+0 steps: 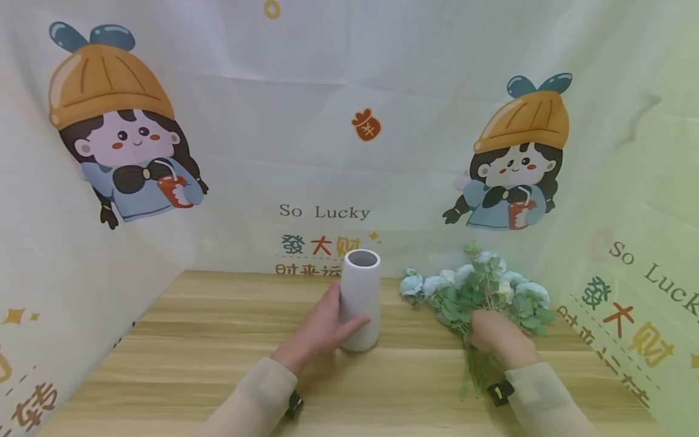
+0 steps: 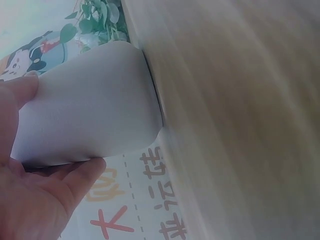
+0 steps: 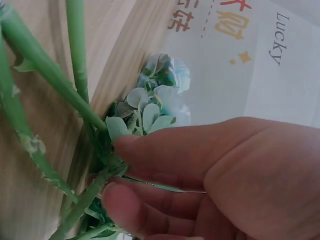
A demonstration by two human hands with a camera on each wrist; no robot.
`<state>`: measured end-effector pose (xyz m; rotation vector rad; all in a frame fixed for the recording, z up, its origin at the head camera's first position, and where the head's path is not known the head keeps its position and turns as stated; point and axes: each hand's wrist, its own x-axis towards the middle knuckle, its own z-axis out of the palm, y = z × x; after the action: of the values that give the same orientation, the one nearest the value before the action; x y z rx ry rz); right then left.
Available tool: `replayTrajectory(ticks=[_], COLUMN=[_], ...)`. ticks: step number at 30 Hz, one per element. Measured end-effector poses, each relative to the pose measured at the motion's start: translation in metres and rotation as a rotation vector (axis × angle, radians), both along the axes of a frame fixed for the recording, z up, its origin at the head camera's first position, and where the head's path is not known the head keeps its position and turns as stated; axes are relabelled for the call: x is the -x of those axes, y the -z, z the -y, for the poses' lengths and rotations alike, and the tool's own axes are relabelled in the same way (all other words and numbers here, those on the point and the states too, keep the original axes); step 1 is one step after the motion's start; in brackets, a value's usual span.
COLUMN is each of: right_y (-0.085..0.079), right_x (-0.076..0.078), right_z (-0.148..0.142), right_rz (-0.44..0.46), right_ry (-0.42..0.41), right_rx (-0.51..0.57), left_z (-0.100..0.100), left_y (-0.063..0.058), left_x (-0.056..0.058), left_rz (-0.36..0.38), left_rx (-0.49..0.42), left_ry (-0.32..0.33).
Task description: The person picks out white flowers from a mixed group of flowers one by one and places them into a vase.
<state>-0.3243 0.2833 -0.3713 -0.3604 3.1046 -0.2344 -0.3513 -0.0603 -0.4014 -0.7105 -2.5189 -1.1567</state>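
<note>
A plain white cylindrical vase [image 1: 360, 309] stands upright on the wooden table, its mouth facing up. My left hand [image 1: 327, 325] grips it from the left, thumb across the front and fingers around the far side. The left wrist view shows the vase's base [image 2: 142, 95] at the table top. To the right, my right hand [image 1: 499, 337] pinches a bunch of pale blue artificial flowers [image 1: 466, 276] where the leafy part meets the stems. Several green stems [image 3: 42, 75] run out past the thumb and fingers in the right wrist view. The blossoms spread toward the back.
A printed cloth [image 1: 251, 152] with cartoon figures and lettering hangs behind the table and along both sides. Wood-grain table top [image 1: 207, 340] extends left of the vase. Dark bands sit at both wrists, below the pale sleeves [image 1: 253, 394].
</note>
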Motion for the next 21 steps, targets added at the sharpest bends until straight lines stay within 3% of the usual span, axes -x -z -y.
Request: replayTrajectory(ticks=[6, 12, 21], right_y=[0.004, 0.001, -0.006], right_x=[0.000, 0.002, 0.003], right_z=[-0.004, -0.004, 0.010], right_rz=[0.012, 0.007, -0.121], right_ry=[-0.007, -0.008, -0.084], right_rx=[0.018, 0.100, 0.105], left_z=[-0.001, -0.001, 0.000], left_y=[0.002, 0.002, -0.001], left_x=[0.000, 0.000, -0.001], left_rz=[0.007, 0.020, 0.033], left_rx=[0.002, 0.006, 0.012], left_ry=[0.008, 0.000, -0.012])
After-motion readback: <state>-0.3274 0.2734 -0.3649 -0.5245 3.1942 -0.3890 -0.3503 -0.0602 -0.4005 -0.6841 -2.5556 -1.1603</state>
